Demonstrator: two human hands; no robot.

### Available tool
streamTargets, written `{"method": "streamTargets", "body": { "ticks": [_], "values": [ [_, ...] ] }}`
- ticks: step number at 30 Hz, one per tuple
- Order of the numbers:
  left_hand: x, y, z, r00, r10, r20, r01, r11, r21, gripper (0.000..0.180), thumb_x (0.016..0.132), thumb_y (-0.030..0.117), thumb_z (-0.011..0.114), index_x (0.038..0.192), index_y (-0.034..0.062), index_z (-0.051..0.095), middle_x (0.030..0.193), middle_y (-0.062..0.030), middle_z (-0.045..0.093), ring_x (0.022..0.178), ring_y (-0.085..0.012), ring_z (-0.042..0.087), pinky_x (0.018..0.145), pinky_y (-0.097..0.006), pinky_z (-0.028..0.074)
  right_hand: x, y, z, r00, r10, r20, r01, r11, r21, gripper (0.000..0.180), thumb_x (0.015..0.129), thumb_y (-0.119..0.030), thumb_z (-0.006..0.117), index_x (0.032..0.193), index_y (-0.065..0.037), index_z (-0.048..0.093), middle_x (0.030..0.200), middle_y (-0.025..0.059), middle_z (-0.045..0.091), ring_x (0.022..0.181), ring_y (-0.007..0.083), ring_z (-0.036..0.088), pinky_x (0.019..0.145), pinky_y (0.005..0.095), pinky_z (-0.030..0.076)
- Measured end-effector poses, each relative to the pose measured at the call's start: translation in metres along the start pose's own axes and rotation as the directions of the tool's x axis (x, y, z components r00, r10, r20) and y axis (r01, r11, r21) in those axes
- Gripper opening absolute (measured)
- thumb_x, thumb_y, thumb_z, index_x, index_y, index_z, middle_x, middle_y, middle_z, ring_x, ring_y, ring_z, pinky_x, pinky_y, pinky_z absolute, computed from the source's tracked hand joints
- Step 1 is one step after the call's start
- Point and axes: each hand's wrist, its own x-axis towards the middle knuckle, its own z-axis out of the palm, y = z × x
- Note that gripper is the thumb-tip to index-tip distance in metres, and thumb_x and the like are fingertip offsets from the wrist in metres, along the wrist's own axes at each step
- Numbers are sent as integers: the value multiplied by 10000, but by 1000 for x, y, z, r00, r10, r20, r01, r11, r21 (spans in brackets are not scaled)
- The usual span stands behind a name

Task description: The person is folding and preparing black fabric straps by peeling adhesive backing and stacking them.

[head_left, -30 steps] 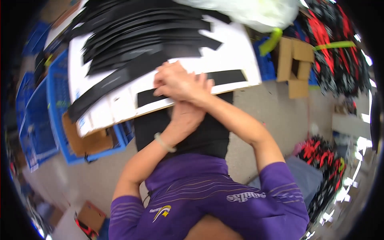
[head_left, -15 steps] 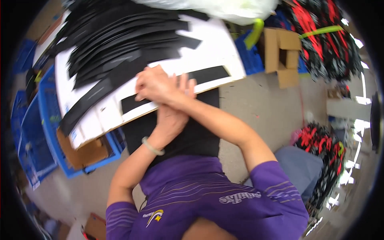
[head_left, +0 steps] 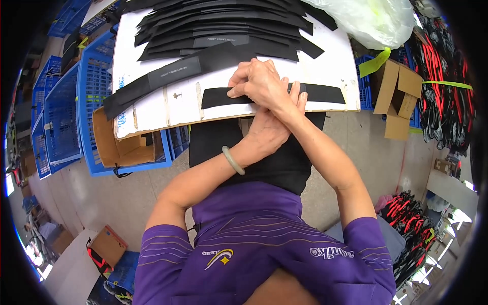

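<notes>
Crossing right over left, hands (head_left: 265,89) partly hide a black strip (head_left: 325,94); whether they pinch it, I cannot tell.

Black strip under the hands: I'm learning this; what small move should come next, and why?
Perhaps lift the right hand aside: it crosses over the left hand, and they cover the middle of the black strip, whose ends lie flat on the white board.

The board (head_left: 333,66) is looking smooth; at its near edge, the strip (head_left: 324,94) is resembling matt cloth; at its far right, the plastic bag (head_left: 376,21) is shining.
</notes>
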Motion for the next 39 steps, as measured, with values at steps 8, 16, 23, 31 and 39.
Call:
{"method": "streamTargets", "body": {
  "ticks": [8, 16, 23, 31, 39],
  "values": [
    [-7, -6, 3, 1000, 9, -29, -9, 1000, 2, 527, 876, 230, 495, 1369, 62, 414, 1424, -188, 388, 1333, -412, 356, 1078, -564, 291, 2, 6, 22, 997, -70, -30, 67, 994, -88, 193, 561, -225, 807, 653, -117, 676, 709, 14, 640, 780, 233, 613, 778, 377, 405],
    [10, 7, 0, 999, 42, 23, -43, 997, 67, 527, 891, 225, 469, 1392, 83, 393, 1448, -213, 361, 1340, -438, 335, 1085, -563, 278, -6, 12, 10, 997, -22, -75, 20, 1000, -24, 146, 593, -182, 789, 659, -108, 682, 707, 12, 628, 783, 212, 561, 808, 351, 353],
    [17, -9, -26, 993, -3, -119, -28, 966, -255, 296, 726, 94, 641, 1021, 119, 640, 1067, -126, 538, 992, -300, 522, 852, -423, 416, -61, 13, -71, 881, 335, -334, -2, 709, 705, 101, 795, -51, 684, 877, 8, 678, 885, 57, 646, 808, 127, 587, 758, 269, 471],
    [-12, -96, -142, 997, -4, -79, -14, 974, -227, 467, 632, -39, 633, 1073, 110, 680, 1010, -134, 556, 957, -318, 543, 835, -404, 467, -82, 27, -118, 820, 344, -458, 16, 786, 618, 88, 804, -37, 697, 871, 17, 677, 829, 38, 652, 778, 96, 588, 742, 229, 459],
    [-64, -197, -128, 969, -239, -59, 224, 955, -196, 484, 701, 105, 751, 1175, 121, 657, 1187, -153, 585, 1090, -341, 551, 950, -407, 432, 42, -15, -64, 943, -119, -311, 209, 939, 273, 154, 759, -87, 715, 889, -7, 698, 881, 83, 657, 790, 185, 619, 696, 287, 491]
  ]
}}
